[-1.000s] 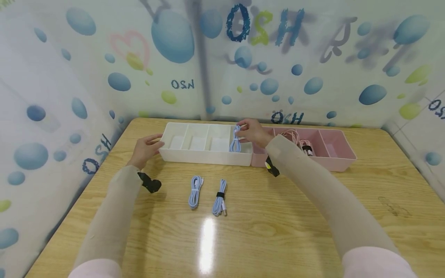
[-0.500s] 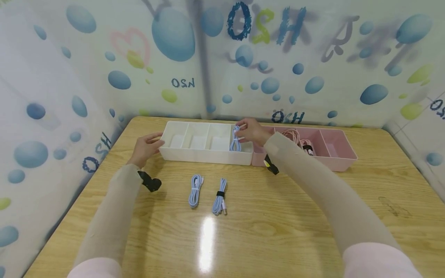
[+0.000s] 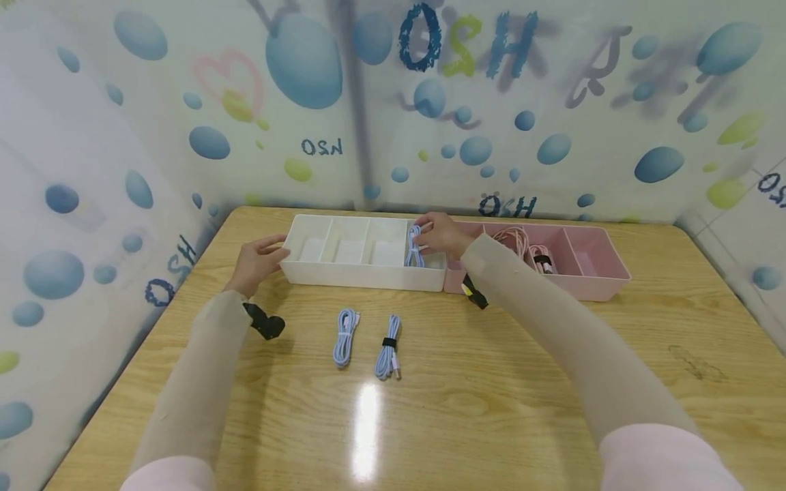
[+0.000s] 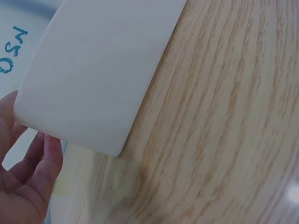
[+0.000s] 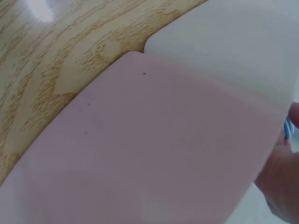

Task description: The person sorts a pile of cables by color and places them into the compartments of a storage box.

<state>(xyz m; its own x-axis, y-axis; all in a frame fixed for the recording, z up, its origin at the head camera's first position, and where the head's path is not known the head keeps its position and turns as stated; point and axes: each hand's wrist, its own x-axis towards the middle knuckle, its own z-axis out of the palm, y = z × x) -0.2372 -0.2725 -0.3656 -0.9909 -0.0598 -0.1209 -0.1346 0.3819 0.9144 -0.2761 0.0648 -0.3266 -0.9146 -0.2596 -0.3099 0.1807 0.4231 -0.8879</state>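
My right hand (image 3: 443, 234) pinches a coiled light-blue cable (image 3: 413, 249) inside the rightmost compartment of the white divided box (image 3: 362, 276). In the right wrist view a box wall hides most of that hand; a bit of blue cable (image 5: 288, 128) shows by the fingers. At the box's left end my left hand (image 3: 254, 264) touches the end wall with thumb and fingers, as the left wrist view also shows. Two more bundled blue cables lie on the table before the box: one with a pale tie (image 3: 346, 339), one with a black strap (image 3: 388, 349).
A pink divided box (image 3: 598, 290) stands end to end against the white one. Coiled pink cables (image 3: 514, 239) lie in its middle compartments, one bundle with a black strap (image 3: 543, 260). The wooden table (image 3: 491, 409) backs onto a patterned wall covering (image 3: 381, 123).
My right hand has shifted slightly left with the cable, within the same compartment. My left hand stays at the white box's end, and the two cables on the table have not moved.
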